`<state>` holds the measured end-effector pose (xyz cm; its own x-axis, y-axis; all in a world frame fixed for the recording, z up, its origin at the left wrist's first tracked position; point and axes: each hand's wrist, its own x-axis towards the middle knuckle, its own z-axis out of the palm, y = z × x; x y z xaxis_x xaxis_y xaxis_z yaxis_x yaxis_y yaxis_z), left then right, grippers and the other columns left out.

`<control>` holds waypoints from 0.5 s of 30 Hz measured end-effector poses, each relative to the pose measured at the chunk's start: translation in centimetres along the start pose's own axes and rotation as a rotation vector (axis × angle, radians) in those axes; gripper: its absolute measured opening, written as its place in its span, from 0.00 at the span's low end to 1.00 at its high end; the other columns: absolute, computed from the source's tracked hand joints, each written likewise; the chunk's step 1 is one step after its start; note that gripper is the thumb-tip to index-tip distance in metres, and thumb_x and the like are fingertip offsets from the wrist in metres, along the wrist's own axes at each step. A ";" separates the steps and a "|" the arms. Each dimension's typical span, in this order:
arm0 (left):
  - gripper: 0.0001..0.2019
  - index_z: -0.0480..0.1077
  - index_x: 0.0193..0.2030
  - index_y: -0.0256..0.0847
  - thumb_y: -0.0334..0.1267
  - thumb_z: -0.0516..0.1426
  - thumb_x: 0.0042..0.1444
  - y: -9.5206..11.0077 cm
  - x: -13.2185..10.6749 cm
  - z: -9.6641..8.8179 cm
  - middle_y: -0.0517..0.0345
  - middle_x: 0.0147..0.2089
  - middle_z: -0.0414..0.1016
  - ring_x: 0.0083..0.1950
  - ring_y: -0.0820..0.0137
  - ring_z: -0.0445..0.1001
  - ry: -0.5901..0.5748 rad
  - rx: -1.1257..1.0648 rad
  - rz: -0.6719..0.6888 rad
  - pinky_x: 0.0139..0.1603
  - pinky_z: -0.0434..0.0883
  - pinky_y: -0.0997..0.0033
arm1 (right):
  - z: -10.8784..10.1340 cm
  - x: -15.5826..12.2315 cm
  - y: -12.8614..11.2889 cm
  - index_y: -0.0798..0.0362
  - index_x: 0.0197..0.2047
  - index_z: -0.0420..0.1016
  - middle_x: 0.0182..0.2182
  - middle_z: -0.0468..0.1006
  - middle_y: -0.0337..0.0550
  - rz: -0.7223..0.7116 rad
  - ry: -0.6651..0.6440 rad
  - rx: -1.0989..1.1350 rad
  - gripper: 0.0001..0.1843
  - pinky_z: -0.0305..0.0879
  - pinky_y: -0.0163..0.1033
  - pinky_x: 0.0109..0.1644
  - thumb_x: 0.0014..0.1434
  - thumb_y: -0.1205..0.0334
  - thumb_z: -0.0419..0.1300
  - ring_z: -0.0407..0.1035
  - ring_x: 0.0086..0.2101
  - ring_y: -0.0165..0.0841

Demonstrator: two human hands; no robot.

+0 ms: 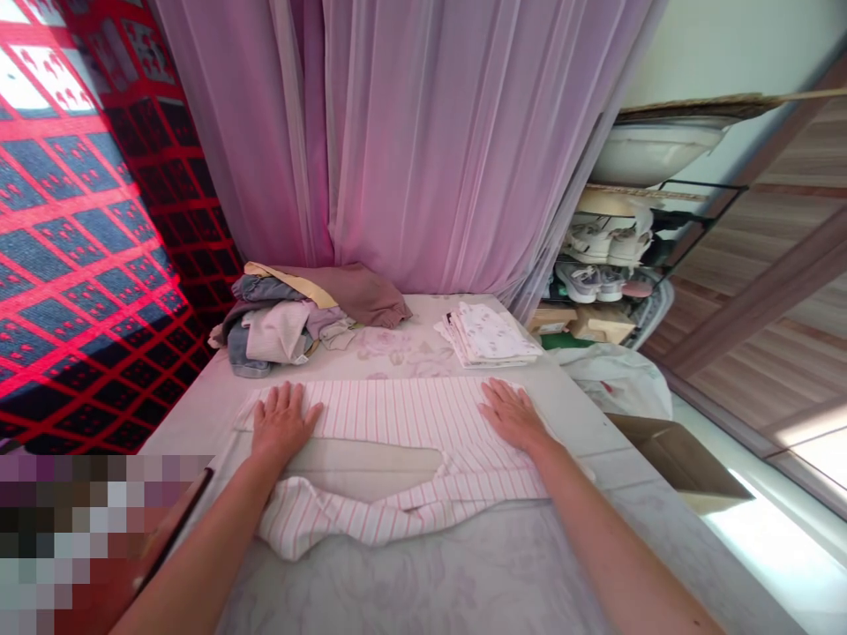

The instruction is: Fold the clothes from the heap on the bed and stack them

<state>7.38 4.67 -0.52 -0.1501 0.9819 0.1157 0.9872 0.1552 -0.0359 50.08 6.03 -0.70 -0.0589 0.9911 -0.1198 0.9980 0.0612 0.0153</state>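
Left hand (286, 422) and right hand (513, 413) lie flat, gripping nothing, on a pink-striped garment (390, 410) — laid across a flower-patterned cover (423, 586), before a folded stack (493, 333) — seemingly to keep it smooth.

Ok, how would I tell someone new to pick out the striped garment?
Find the big purple curtain, then the table in front of it. On the table, under the left hand and the right hand, lies the striped garment. It is spread out and white with pink stripes, unlike the folded stack beyond it on the right and the heap of clothes on the left.
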 end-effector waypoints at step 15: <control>0.33 0.56 0.67 0.38 0.56 0.42 0.61 0.5 -0.2 -0.7 0.44 0.71 0.51 0.71 0.50 0.47 -0.071 -0.092 -0.072 0.66 0.48 0.45 | -1.1 1.0 0.1 0.53 0.69 0.50 0.69 0.46 0.49 0.213 -0.036 -0.005 0.34 0.39 0.59 0.66 0.66 0.47 0.34 0.40 0.67 0.42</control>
<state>7.95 4.47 0.12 -0.2214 0.9742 0.0439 0.9739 0.2185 0.0618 50.08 7.11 0.24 0.1545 0.9767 -0.1487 0.9877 -0.1488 0.0490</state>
